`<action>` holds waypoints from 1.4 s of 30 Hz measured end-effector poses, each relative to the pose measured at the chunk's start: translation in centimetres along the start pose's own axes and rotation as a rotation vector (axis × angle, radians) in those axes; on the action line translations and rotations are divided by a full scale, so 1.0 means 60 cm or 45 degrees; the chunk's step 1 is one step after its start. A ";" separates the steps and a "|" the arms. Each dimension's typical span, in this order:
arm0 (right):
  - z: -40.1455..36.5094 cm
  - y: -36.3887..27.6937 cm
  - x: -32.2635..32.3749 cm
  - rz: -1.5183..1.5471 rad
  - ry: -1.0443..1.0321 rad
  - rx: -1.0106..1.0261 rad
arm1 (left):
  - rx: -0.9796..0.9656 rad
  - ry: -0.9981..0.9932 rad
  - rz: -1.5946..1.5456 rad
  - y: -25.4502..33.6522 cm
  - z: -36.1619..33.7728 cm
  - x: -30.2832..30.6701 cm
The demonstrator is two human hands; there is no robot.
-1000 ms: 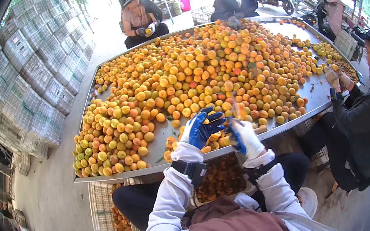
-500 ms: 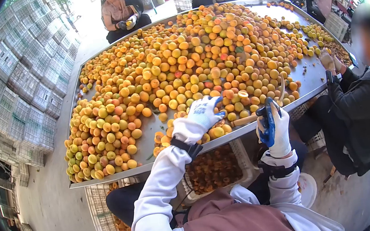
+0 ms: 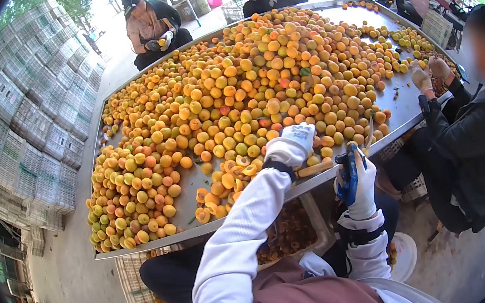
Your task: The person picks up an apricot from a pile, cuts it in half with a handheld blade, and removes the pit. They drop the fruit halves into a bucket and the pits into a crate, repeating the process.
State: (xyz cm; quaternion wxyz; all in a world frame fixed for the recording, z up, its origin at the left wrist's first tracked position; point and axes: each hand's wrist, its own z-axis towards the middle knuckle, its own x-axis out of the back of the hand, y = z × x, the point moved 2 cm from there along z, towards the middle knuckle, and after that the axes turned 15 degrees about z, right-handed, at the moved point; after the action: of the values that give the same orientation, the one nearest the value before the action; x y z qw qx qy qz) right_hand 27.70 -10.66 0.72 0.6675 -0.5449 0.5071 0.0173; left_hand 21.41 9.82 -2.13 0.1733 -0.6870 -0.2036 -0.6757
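My left hand, in a white glove, reaches onto the pile of orange-yellow fruit near the table's front edge. Its fingers curl down among the fruit, and what they hold, if anything, is hidden. My right hand, in a white and blue glove, is closed in front of the table edge with its fingertips pinched together; what lies between them is too small to make out. A wooden handle lies at the edge between my hands. Cut fruit halves rest left of my left hand.
The metal table has a raised rim. Beneath it stand a crate of dark pieces and another crate. A co-worker sits at the right; two more people sit across the table. Stacked crates line the left.
My left hand has moved right, and its spread fingers have curled down into the fruit. My right hand has shifted slightly down. The head view has shifted a little, and the co-worker's hands at right have risen slightly.
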 end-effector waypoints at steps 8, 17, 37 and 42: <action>-0.044 -0.031 -0.017 -0.130 -0.036 0.052 | 0.735 0.528 -0.419 -0.124 -0.519 0.212; -0.068 -0.040 -0.037 -0.096 -0.183 -0.005 | 1.782 -0.492 0.526 -0.198 -1.011 0.110; -0.053 -0.050 -0.020 -0.546 -0.232 0.041 | 0.465 -0.116 0.517 -0.179 0.095 -0.020; -0.053 -0.040 0.001 -0.562 -0.252 -0.014 | 0.437 -0.017 0.030 -0.162 0.067 0.020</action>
State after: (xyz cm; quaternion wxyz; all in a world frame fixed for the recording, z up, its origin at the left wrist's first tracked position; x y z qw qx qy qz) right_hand 27.03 -14.04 2.72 0.6987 -0.6418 0.3077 -0.0730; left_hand 19.90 20.28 -1.41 0.2948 -0.6542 -0.3090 -0.6242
